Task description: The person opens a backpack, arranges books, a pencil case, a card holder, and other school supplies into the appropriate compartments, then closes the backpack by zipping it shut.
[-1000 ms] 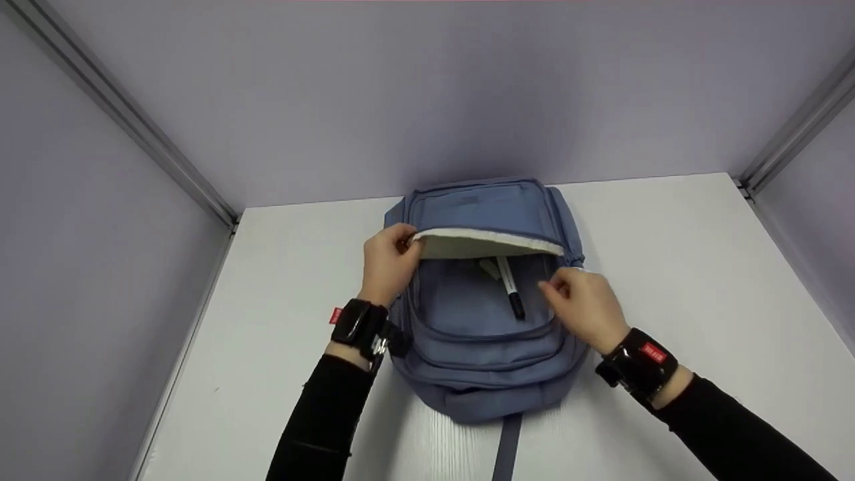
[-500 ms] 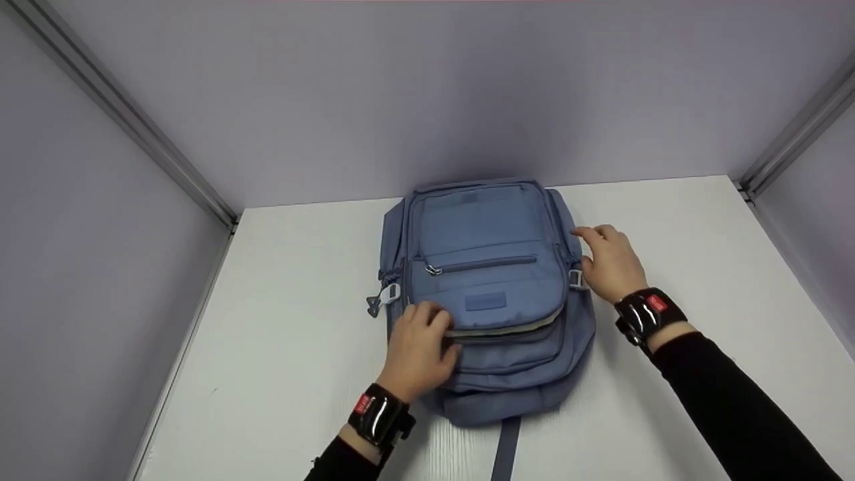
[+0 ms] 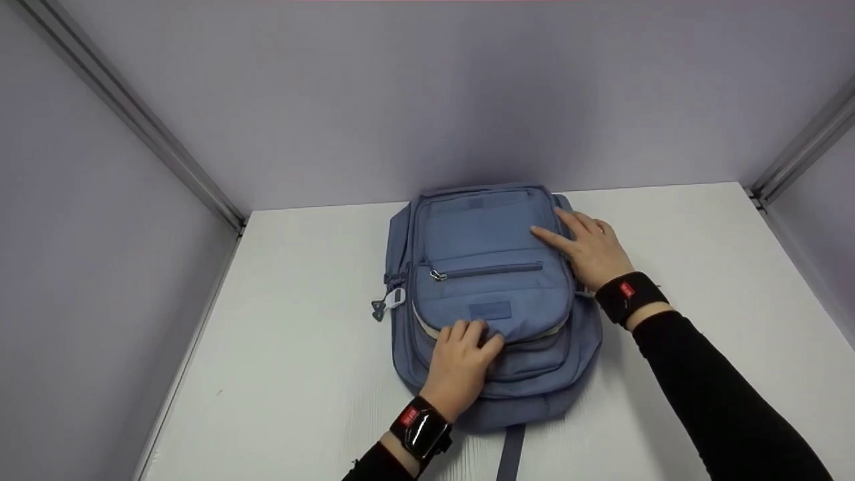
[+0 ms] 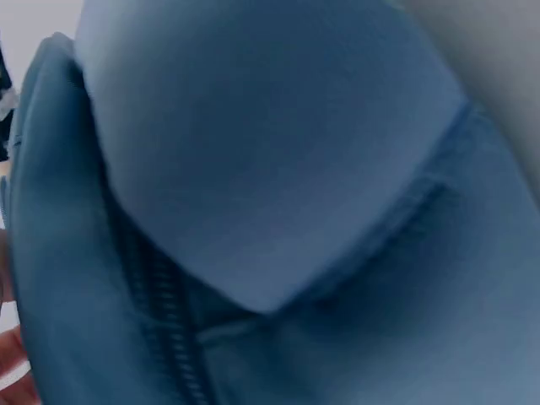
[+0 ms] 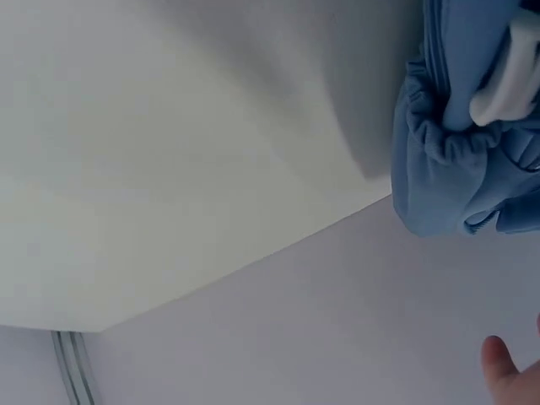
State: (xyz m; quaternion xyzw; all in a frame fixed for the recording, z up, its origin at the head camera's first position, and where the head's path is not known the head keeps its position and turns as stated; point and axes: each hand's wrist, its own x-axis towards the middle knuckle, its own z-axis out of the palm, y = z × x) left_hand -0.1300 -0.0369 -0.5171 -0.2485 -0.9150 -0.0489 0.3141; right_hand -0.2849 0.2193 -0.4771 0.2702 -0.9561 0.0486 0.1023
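A blue backpack (image 3: pixel 484 230) lies front side up on the white table, with its front pocket flap (image 3: pixel 481 290) folded down. Along the flap's lower rim a cream lining shows, so the pocket's edge stands slightly apart. My left hand (image 3: pixel 461 367) grips this lower rim with bent fingers; the left wrist view shows mostly blue fabric, with fingers (image 4: pixel 13 359) at its left border. Spread fingers of my right hand (image 3: pixel 594 254) rest on the bag's upper right side. The inside of the pocket is hidden.
A white buckle tag (image 3: pixel 395 298) with a dark triangular charm hangs at the bag's left side. A strap (image 3: pixel 511 451) runs toward the table's front. Grey panels (image 3: pixel 427 100) stand behind and on both sides of the table (image 3: pixel 300 321).
The flap, lifted by my left hand a second ago, has come down over the pocket and hides the black-and-white marker. My right hand has moved up onto the bag's right side.
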